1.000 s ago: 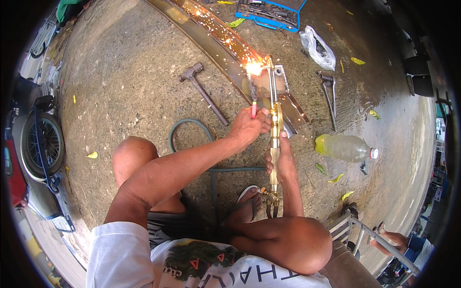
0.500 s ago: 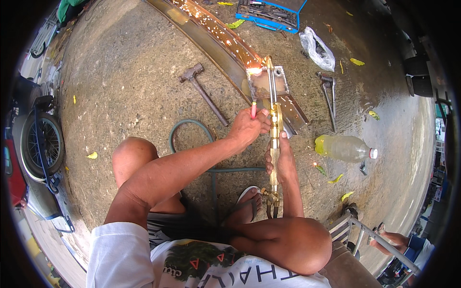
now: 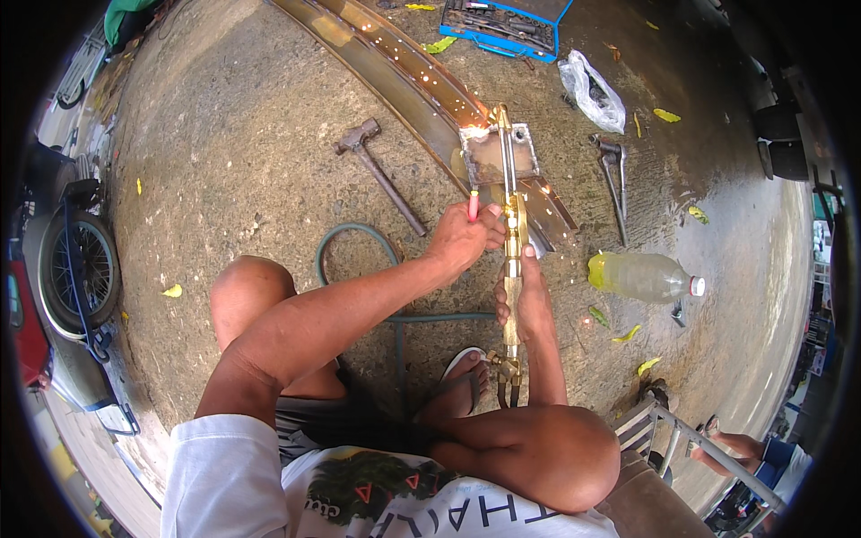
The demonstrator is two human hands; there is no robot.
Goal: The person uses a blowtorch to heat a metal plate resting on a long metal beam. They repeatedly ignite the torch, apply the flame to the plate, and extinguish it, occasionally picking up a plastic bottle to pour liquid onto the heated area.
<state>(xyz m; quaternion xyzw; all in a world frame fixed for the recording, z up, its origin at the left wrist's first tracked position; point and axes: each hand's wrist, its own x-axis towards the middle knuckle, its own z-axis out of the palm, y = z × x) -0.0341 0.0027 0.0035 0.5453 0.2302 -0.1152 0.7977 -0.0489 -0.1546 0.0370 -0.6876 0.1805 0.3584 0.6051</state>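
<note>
My right hand (image 3: 531, 309) is wrapped around the handle of a brass cutting torch (image 3: 512, 267). The torch head points away from me over a square metal plate (image 3: 487, 161), where a bright glow sits at the plate's far left corner. Beneath the plate runs a long rusty steel beam (image 3: 395, 85), with sparks scattered along it. My left hand (image 3: 462, 238) is closed on a small pink-red lighter (image 3: 473, 206), which sticks up from the fist. Its fingertips rest against or right beside the torch's front body; I cannot tell which.
A hammer (image 3: 381, 175) and green hose (image 3: 354, 229) lie on the concrete at left. To the right are a ratchet wrench (image 3: 621, 184), a plastic bottle (image 3: 641, 277) and a clear bag (image 3: 594, 94). A blue socket case (image 3: 498, 45) lies far off; a motorcycle wheel (image 3: 82, 271) stands left.
Sparks along the beam have thinned out, and the glow at the plate's corner looks smaller. Both hands and the torch hold almost the same place.
</note>
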